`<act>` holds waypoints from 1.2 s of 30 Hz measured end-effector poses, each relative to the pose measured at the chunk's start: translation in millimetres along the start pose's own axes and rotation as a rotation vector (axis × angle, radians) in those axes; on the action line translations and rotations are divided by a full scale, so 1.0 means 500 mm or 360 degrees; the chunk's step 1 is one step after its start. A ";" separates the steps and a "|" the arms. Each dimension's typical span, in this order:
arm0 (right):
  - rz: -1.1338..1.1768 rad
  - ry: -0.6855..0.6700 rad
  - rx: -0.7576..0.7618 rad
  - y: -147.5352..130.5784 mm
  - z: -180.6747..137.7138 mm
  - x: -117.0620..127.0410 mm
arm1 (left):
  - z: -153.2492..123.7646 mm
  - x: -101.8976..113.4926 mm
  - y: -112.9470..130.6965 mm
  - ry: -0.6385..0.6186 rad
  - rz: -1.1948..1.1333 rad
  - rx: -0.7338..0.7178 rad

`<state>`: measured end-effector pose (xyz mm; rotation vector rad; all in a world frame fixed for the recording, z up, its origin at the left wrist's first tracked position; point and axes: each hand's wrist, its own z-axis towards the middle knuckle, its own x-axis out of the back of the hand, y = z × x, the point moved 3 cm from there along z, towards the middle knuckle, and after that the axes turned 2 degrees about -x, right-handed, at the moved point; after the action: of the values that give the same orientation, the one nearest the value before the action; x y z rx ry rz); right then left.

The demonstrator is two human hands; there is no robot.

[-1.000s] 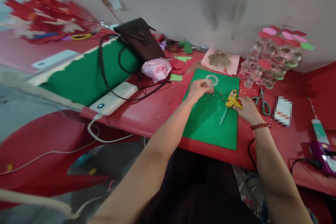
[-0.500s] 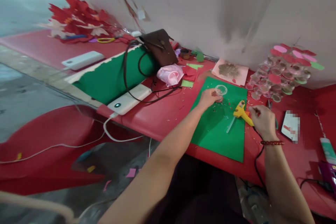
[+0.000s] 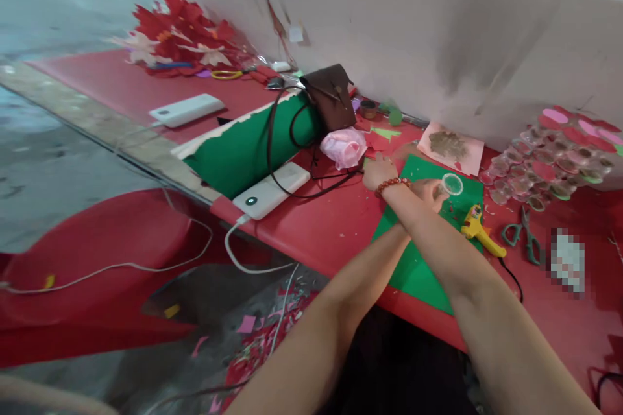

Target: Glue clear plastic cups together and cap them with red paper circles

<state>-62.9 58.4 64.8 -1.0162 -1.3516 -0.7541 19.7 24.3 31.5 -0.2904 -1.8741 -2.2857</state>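
My left hand (image 3: 431,192) is closed around a small clear plastic cup (image 3: 452,184), its round rim facing up, above the green sheet (image 3: 423,285). Crossing over my left forearm, my right hand (image 3: 380,174) wears a beaded bracelet and lies by a green paper piece (image 3: 368,162) beside the pink plastic bag (image 3: 343,146). Its fingers are mostly hidden, so whether it grips anything cannot be seen. A yellow glue gun (image 3: 476,228) rests across the sheet's right edge, with grey-handled scissors (image 3: 524,233) to the right of it.
At the back right stands a stack of clear cups with coloured discs (image 3: 549,159). A pink paper with brown grains (image 3: 450,146) lies by the wall. Leftward are a brown bag (image 3: 331,97) with a looping strap, a white power bank (image 3: 272,189) and red paper flowers (image 3: 180,29).
My right hand has moved left from beside the glue gun, across my left arm, to the paper scraps. My left hand still holds the cup. The scissors are now uncovered, and the view has shifted.
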 end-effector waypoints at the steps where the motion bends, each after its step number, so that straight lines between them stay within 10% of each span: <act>1: -0.0020 -0.0022 -0.0088 -0.001 0.022 -0.011 | -0.001 -0.002 0.001 -0.0008 0.0086 -0.0094; 26: 0.0185 0.0344 -0.0389 0.063 0.120 0.009 | -0.003 -0.005 0.025 -0.0156 0.0251 -0.0147; 36: 0.1097 0.0683 -0.0575 0.117 0.101 0.005 | -0.006 -0.021 0.032 -0.0264 0.0327 -0.0182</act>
<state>-31.0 128.1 55.2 -1.4012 -0.4437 -0.6387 33.8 18.4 43.7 -0.6746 -1.6953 -2.2918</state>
